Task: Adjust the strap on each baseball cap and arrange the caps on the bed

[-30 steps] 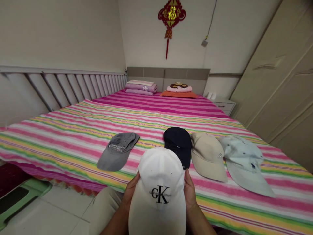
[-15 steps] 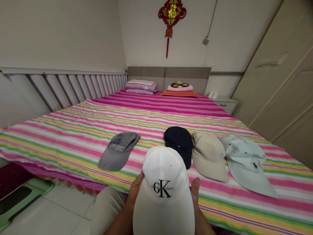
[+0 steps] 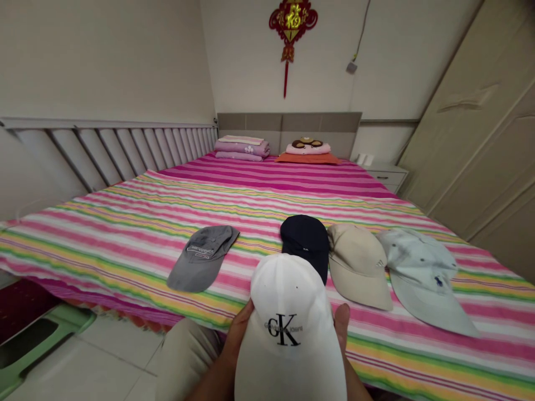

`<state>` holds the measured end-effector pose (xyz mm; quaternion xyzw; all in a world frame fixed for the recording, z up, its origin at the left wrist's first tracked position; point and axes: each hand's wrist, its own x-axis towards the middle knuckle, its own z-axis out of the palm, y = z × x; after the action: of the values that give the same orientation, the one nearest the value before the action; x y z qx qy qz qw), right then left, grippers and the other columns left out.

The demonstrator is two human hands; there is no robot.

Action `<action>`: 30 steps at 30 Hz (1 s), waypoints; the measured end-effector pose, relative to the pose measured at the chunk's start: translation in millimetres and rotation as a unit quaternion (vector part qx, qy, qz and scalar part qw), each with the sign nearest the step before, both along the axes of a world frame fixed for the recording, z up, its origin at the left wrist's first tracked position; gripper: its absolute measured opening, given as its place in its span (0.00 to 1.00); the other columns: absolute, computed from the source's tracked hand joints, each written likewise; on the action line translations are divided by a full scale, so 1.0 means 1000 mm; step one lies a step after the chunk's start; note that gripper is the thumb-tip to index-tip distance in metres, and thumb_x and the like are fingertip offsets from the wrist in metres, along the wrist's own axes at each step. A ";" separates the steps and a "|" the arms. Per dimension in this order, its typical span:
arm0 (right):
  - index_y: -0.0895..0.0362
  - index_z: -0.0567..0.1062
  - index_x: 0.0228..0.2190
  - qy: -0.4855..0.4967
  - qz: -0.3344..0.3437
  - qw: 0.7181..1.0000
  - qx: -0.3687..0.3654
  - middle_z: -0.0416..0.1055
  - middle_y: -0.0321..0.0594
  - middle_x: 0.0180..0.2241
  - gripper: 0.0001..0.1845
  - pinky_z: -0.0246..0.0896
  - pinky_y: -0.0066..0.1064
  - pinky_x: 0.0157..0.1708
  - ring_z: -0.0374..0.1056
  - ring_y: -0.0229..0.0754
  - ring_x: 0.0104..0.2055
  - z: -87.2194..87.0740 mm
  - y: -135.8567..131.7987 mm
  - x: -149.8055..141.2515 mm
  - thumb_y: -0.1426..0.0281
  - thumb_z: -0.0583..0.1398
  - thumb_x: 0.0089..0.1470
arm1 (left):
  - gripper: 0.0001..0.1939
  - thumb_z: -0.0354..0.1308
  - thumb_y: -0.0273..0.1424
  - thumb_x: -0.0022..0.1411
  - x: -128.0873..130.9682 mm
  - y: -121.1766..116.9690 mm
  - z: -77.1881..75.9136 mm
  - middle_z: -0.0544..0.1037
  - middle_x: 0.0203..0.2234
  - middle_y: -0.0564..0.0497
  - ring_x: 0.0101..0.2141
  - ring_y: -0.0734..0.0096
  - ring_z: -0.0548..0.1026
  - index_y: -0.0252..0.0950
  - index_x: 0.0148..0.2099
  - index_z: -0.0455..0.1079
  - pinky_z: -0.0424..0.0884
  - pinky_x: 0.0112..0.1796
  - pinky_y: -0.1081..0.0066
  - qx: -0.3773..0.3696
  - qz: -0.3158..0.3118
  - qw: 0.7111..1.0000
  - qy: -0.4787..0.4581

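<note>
A white baseball cap (image 3: 288, 295) with a black embroidered logo is held up in front of me, brim pointing down toward me. My left hand (image 3: 241, 331) grips its left side, the fingers partly hidden behind it. On the opposite side, my right hand (image 3: 341, 328) holds the cap with the thumb raised and the other fingers out of sight. Beyond it lie a navy cap (image 3: 304, 236), a beige cap (image 3: 357, 267) and a pale blue tie-dye cap (image 3: 422, 278), side by side on the bed. A grey cap (image 3: 204, 259) rests apart from them, to the left.
The bed has a striped sheet (image 3: 125, 223). Folded purple bedding (image 3: 242, 149) and an orange cushion (image 3: 307, 159) lie near the headboard (image 3: 321, 125). A green stool (image 3: 62, 323) stands at lower left, and a white nightstand (image 3: 388, 175) at the far right corner.
Both hands have moved the white cap slightly right and down. The other caps stay where they were on the bed.
</note>
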<state>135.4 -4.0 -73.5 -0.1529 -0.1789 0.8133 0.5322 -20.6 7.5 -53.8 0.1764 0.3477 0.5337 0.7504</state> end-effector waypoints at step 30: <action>0.59 0.67 0.47 -0.138 0.072 0.982 0.108 0.70 0.49 0.45 0.30 0.59 0.41 0.43 0.68 0.48 0.43 0.003 0.051 -0.018 0.69 0.66 0.39 | 0.26 0.55 0.20 0.51 -0.074 0.015 -0.022 0.76 0.41 0.45 0.44 0.62 0.72 0.37 0.53 0.63 0.64 0.49 0.63 0.062 0.032 0.996 -0.052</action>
<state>117.5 47.3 -70.2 -0.1919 -0.3477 0.7965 0.4559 -94.7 22.4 -76.3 0.1837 0.2794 0.5863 0.7378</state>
